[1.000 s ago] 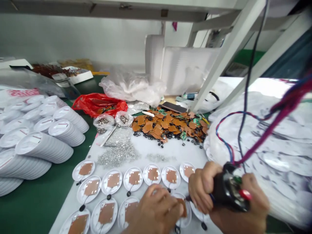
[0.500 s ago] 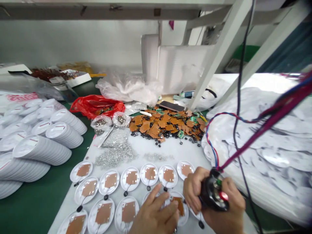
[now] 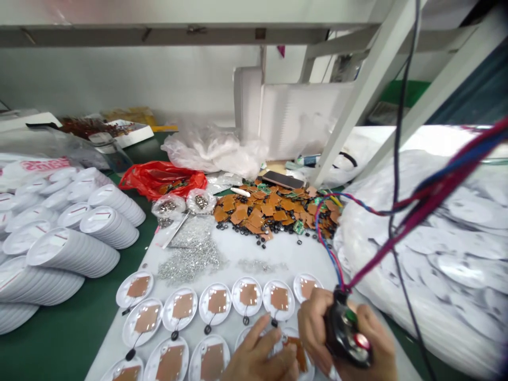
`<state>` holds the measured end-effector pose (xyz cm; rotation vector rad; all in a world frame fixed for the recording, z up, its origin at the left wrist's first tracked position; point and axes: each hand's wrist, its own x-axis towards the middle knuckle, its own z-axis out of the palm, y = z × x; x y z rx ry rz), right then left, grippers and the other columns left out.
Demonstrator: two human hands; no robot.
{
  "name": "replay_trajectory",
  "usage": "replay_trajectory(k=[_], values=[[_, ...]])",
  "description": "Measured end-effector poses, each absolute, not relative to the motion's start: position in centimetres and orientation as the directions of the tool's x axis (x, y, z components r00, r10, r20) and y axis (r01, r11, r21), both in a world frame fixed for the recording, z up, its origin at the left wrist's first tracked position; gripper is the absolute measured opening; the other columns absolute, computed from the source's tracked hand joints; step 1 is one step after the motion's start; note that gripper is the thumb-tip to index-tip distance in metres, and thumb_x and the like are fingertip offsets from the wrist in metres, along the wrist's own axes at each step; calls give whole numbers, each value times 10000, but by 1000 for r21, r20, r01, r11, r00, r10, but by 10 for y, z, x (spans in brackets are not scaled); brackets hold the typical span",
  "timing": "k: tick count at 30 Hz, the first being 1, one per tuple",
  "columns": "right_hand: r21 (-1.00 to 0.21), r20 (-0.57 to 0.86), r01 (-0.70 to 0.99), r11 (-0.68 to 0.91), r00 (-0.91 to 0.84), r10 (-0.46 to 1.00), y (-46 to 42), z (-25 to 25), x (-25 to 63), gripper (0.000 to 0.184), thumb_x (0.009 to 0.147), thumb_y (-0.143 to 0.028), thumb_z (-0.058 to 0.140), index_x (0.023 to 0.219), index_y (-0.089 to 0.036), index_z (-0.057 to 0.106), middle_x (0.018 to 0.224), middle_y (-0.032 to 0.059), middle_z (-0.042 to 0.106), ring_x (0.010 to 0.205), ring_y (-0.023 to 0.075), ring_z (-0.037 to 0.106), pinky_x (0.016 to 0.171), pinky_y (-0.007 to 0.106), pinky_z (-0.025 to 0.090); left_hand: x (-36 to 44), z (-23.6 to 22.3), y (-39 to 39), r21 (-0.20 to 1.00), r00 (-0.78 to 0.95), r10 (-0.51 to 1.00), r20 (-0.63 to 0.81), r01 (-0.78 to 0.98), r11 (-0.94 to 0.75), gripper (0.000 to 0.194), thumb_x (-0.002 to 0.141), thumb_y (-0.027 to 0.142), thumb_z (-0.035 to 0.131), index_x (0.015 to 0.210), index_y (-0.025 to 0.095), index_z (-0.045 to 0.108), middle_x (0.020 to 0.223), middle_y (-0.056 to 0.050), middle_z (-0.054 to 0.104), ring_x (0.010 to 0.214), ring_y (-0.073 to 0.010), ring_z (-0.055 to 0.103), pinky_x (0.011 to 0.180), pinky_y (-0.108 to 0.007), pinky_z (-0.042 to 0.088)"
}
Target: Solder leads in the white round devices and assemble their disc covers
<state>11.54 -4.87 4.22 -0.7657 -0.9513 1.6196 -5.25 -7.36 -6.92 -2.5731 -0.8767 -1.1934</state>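
My right hand (image 3: 353,338) is wrapped round a black electric screwdriver (image 3: 346,328) with a green and a red button; twisted red and blue wires lead from its top. Its lower end is hidden. Left of it, my left hand (image 3: 262,352) has its fingers stretched out over a round white plastic cover (image 3: 289,333) that carries a brown circuit board (image 3: 298,352). The fingertips seem to touch that board. Rows of similar white covers (image 3: 179,309) lie around, each with a brown board, several with a small black round part on a wire.
Behind the rows lie small silver screws (image 3: 190,259) and a heap of brown boards (image 3: 273,206). Stacked white covers (image 3: 71,251) stand left, near a red bag (image 3: 162,177). A big clear bag (image 3: 432,254) of white discs fills the right. A black cable (image 3: 398,132) hangs in front.
The whole view has shifted, so the table sits slightly lower in the picture. My right hand with the screwdriver has moved slightly down; both hands stay over the same covers.
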Motion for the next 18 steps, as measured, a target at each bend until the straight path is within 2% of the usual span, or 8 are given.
replay_trajectory(k=[3, 6, 8, 10, 12, 16, 18], values=[[-863, 82, -505, -14, -168, 982, -34, 61, 120, 610, 857, -777, 510, 702, -210, 671, 501, 21, 535, 457, 165, 468, 462, 294, 384, -50, -74, -73, 110, 445, 437, 782, 591, -799, 175, 1005, 183, 631, 852, 246, 688, 835, 117, 756, 861, -110, 717, 1260, -395, 321], [-833, 206, -504, 229, 101, 973, -6, 70, 116, 588, 875, -735, 499, 654, -216, 665, 477, 9, 522, 434, 162, 477, 448, 293, 409, -48, -78, -73, 152, 393, 451, 801, 595, -789, 182, 1027, 203, 604, 874, 239, 696, 783, 112, 753, 841, -104, 719, 1219, -362, 390], [-830, 246, -457, 321, 216, 945, 15, 64, 109, 574, 867, -728, 522, 641, -217, 654, 466, -2, 524, 410, 156, 473, 414, 277, 397, -49, -82, -74, 160, 423, 483, 766, 603, -782, 181, 1042, 226, 570, 932, 226, 713, 775, 82, 751, 831, -112, 720, 1151, -357, 467], [-837, 253, -422, 347, 263, 931, 32, 52, 102, 558, 856, -721, 544, 635, -219, 643, 460, -7, 534, 398, 152, 473, 396, 266, 382, -50, -85, -73, 141, 471, 505, 723, 615, -776, 200, 1048, 249, 542, 968, 225, 724, 782, 42, 750, 817, -132, 716, 1061, -372, 534], [-844, 242, -417, 337, 264, 934, 42, 42, 96, 525, 878, -680, 542, 643, -221, 640, 460, -10, 537, 398, 150, 475, 394, 259, 377, -50, -82, -70, 126, 480, 499, 722, 618, -776, 237, 1049, 267, 526, 923, 236, 724, 771, 24, 742, 786, -141, 702, 1008, -378, 551], [-845, 227, -434, 313, 239, 944, 42, 42, 94, 525, 886, -668, 520, 634, -222, 637, 452, -12, 522, 391, 148, 465, 388, 259, 373, -57, -51, -56, 254, 379, 527, 761, 573, -779, 334, 1065, 198, 476, 791, 236, 664, 706, 67, 703, 690, -123, 647, 1048, -388, 466], [-835, 235, -451, 315, 225, 946, 35, 52, 96, 554, 866, -705, 520, 624, -221, 640, 451, -9, 514, 391, 149, 460, 391, 266, 378, -62, -28, -44, 318, 452, 573, 683, 523, -791, 297, 1068, 213, 465, 861, 235, 676, 726, 56, 695, 661, -141, 614, 934, -377, 482]])
